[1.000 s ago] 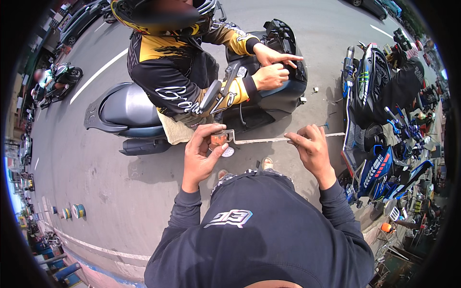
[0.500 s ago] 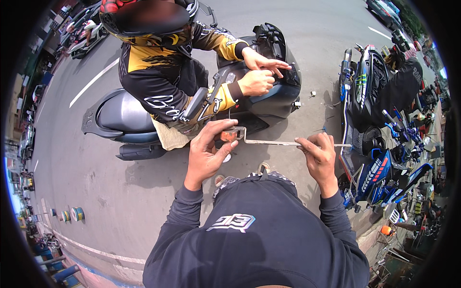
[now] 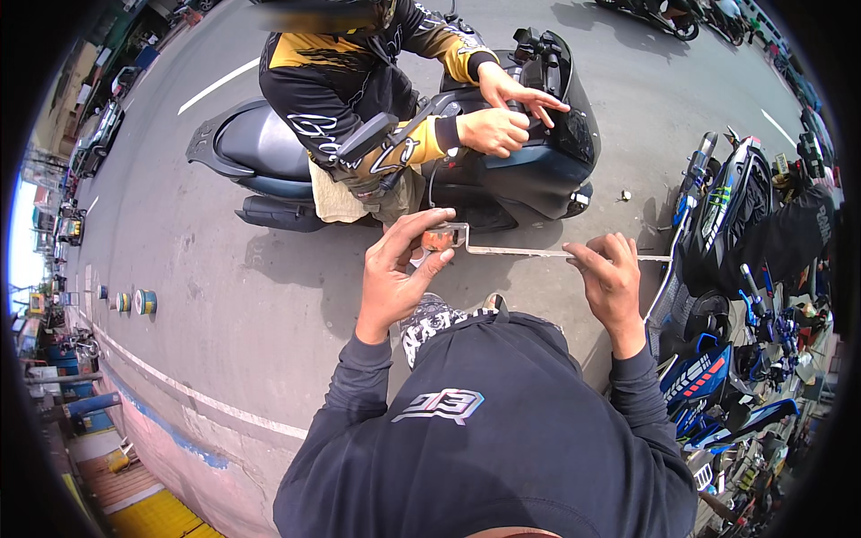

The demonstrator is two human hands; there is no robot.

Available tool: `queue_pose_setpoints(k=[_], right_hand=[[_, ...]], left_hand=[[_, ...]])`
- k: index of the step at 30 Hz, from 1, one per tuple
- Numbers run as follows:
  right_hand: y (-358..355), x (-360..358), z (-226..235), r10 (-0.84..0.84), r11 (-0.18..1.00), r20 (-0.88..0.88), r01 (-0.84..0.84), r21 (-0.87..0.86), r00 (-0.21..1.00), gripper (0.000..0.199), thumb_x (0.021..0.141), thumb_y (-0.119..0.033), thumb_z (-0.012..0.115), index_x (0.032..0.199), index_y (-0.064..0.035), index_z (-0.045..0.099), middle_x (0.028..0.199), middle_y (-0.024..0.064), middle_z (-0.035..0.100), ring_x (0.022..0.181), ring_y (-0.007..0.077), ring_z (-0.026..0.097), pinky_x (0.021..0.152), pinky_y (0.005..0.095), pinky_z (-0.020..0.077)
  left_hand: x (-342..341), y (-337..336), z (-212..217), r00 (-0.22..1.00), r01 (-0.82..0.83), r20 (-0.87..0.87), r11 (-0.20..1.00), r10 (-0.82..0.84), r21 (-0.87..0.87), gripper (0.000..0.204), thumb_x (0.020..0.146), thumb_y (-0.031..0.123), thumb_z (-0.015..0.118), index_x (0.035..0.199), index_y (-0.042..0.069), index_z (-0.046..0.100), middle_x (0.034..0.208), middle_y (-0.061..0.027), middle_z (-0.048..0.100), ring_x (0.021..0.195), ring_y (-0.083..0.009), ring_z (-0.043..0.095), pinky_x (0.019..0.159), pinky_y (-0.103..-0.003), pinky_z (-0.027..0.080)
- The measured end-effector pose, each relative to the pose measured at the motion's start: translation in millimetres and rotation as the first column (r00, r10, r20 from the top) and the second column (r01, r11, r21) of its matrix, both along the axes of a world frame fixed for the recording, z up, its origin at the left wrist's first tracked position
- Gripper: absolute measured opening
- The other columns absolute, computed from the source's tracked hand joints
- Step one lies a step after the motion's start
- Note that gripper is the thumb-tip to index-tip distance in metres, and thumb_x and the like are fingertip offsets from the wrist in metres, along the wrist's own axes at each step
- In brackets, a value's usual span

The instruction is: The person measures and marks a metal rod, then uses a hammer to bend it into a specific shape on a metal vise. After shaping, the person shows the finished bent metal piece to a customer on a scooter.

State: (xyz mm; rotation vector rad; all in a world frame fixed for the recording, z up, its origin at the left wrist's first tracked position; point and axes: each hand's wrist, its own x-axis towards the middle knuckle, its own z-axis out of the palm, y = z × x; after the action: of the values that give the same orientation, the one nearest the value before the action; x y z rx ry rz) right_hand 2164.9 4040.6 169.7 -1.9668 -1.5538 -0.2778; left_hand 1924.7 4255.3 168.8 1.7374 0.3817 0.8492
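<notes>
A thin bent metal bar (image 3: 516, 252) spans the gap between my two hands, roughly level. Its left end steps upward beside a small worn orange piece (image 3: 438, 240). My left hand (image 3: 387, 278) pinches that end, with the orange piece between thumb and fingers. Farther along, my right hand (image 3: 612, 285) grips the bar with closed fingers, and the tip sticks out to the right past them. Whether the orange piece is fixed to the bar, I cannot tell.
Just ahead, a person in a black and yellow jersey (image 3: 309, 99) sits on a dark scooter (image 3: 529, 184), hands near the handlebar. Blue motorcycle parts (image 3: 700, 372) crowd the right side. Painted cans (image 3: 144, 302) stand on the pavement at left, near a low pink wall (image 3: 170, 439).
My view has shifted, so the scooter and rider sit farther right and higher. Both hands keep their hold on the bar. The rider's hands stay near the handlebar.
</notes>
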Motion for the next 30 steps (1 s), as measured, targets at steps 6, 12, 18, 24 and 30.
queue_pose_setpoints(k=[6,12,18,24,30], right_hand=[[4,8,-4,0.11,0.993,-0.032,-0.108,0.048,0.993,0.032,0.077,-0.007,0.079,0.106,-0.0194,0.078,0.082,-0.0014,0.056,0.078,0.0198,0.053,0.071,0.0365,0.0363],[5,11,-10,0.105,0.994,-0.09,-0.103,0.029,0.99,0.025,0.079,-0.008,0.08,0.102,-0.0168,0.079,0.079,-0.001,0.056,0.076,0.02,0.052,0.07,0.0361,0.0355],[5,10,-11,0.108,0.994,-0.102,-0.105,0.031,0.989,0.022,0.079,-0.01,0.081,0.1,-0.016,0.079,0.079,-0.0012,0.057,0.076,0.0203,0.051,0.07,0.0363,0.0351],[-1,10,-12,0.073,0.997,-0.095,-0.073,0.003,0.993,0.023,0.078,-0.009,0.081,0.1,-0.0148,0.078,0.078,0.0001,0.057,0.076,0.0215,0.052,0.071,0.0367,0.0358],[-3,12,-9,0.072,0.997,-0.107,-0.074,-0.017,0.992,0.023,0.077,-0.006,0.079,0.099,-0.0129,0.077,0.079,0.002,0.057,0.077,0.0231,0.054,0.072,0.0372,0.0373]], left_hand=[[-8,-15,1,0.996,-0.076,-0.039,0.996,0.078,0.039,0.046,0.09,0.004,0.078,0.134,0.005,0.066,0.131,-0.0128,0.068,0.117,-0.0215,0.067,0.099,-0.035,0.056],[-7,-23,-4,0.992,-0.12,-0.026,0.992,0.121,0.034,0.046,0.09,0.002,0.076,0.135,0.003,0.064,0.131,-0.0139,0.068,0.119,-0.024,0.066,0.101,-0.037,0.055],[-6,-22,-1,0.991,-0.098,-0.074,0.988,0.107,0.119,0.045,0.091,0.003,0.076,0.134,0.0,0.063,0.13,-0.0169,0.067,0.119,-0.0253,0.066,0.101,-0.037,0.054],[-2,-19,-7,0.995,-0.06,-0.078,0.993,0.068,0.106,0.045,0.093,0.003,0.075,0.135,-0.004,0.061,0.131,-0.0171,0.066,0.119,-0.025,0.066,0.102,-0.037,0.053],[2,-21,-8,0.995,-0.084,-0.053,0.992,0.089,0.095,0.042,0.09,0.006,0.076,0.131,0.003,0.065,0.126,-0.0141,0.071,0.113,-0.0251,0.068,0.096,-0.036,0.055]])
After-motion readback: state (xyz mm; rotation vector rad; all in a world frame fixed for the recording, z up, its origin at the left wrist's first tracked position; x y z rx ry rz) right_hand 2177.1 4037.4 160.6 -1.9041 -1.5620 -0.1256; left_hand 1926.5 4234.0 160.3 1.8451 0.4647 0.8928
